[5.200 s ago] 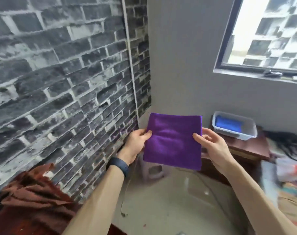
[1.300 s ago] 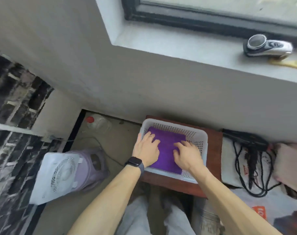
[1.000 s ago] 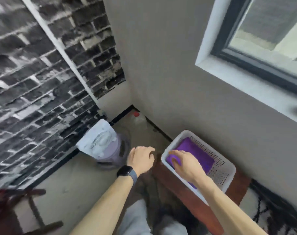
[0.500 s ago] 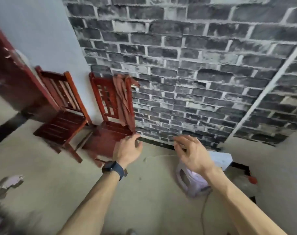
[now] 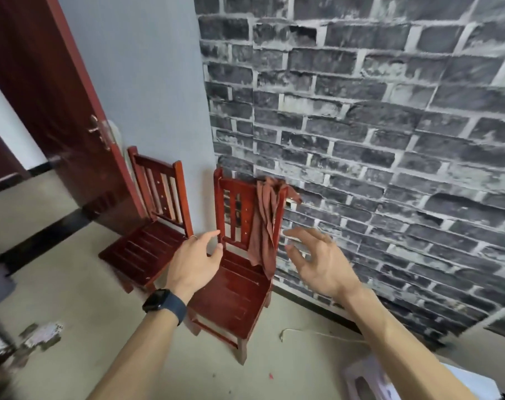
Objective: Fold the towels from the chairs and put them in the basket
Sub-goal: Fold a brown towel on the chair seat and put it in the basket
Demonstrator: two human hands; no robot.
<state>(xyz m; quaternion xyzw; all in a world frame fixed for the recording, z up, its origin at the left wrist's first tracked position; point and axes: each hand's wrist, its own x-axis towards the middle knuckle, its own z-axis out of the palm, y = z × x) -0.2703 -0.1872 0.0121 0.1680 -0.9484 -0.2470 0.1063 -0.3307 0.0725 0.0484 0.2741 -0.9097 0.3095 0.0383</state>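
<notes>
rust towel (image 5: 264, 223) draped over chair (image 5: 231, 287) back | left grip (image 5: 193, 267), right grip (image 5: 320, 267) loose-fingered, near towel

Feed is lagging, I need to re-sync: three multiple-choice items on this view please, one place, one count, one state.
1. Where does the brown towel hang? A) door handle B) backrest of the chair by the brick wall C) floor
2. How many chairs show? A) one B) two C) three
3. The left hand and right hand are: A) gripping the towel B) fists C) open, empty
Answers: 1 B, it drapes over that backrest; 2 B, a second chair stands left of it; 3 C, fingers spread, holding nothing.
</notes>
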